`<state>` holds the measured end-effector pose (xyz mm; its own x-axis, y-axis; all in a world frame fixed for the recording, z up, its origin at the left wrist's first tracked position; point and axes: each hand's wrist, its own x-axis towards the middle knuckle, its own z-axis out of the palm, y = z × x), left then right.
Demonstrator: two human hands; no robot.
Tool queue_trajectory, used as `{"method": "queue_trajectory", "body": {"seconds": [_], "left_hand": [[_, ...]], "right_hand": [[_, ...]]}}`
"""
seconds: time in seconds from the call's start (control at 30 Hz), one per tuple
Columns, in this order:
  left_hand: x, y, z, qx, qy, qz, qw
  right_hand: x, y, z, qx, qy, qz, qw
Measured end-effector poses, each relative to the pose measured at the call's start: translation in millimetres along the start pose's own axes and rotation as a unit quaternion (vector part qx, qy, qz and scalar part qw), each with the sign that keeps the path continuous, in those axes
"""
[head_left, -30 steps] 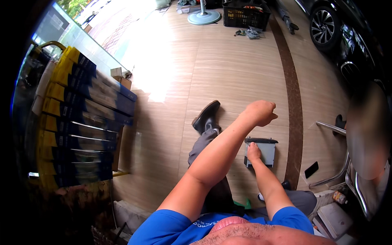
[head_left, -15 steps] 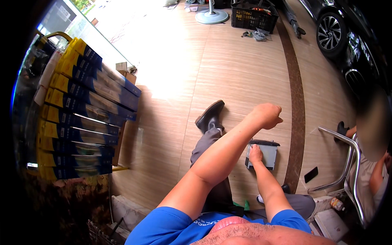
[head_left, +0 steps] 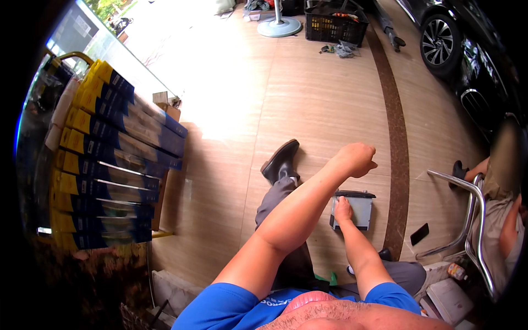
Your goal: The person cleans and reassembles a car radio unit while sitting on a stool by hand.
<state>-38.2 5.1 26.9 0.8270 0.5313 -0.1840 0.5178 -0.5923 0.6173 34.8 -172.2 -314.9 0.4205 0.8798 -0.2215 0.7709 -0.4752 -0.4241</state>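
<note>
My left hand (head_left: 357,160) is raised above the floor, up and right of my black boot (head_left: 280,162), fingers curled together; whatever they may hold is too small or hidden to make out. Below it, my right hand (head_left: 343,209) grips the left part of a silver boxy unit (head_left: 358,212) with a black front edge, which looks like a car head unit, low by the floor. A dark phone (head_left: 419,234) lies on the floor to the right of the unit.
A rack of blue-and-yellow packages (head_left: 104,154) stands left, a black crate (head_left: 335,27) and stand base (head_left: 278,27) at the back. A black car (head_left: 467,66) is at upper right. A seated person (head_left: 503,225) is behind chrome tubing (head_left: 476,192) at right.
More of the person at the right has come into view, an arm and leg. The view has shifted slightly; my hands hold much the same positions.
</note>
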Motion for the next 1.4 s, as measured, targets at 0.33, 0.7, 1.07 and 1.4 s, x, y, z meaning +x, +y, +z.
{"method": "queue_trajectory", "body": {"seconds": [0.33, 0.7, 1.07, 1.4], "left_hand": [[4, 1, 1, -0.01, -0.014, -0.008, 1.0], [5, -3, 7, -0.011, -0.004, 0.001, 1.0], [3, 3, 2, -0.005, -0.007, 0.001, 1.0], [1, 1, 0, 0.008, -0.015, -0.008, 1.0]], "right_hand": [[3, 3, 4, -0.014, -0.011, 0.026, 0.999], [1, -10, -11, -0.049, -0.028, 0.025, 0.998], [16, -4, -4, -0.113, -0.064, 0.032, 0.991], [8, -20, -20, -0.107, -0.068, 0.023, 0.992]]}}
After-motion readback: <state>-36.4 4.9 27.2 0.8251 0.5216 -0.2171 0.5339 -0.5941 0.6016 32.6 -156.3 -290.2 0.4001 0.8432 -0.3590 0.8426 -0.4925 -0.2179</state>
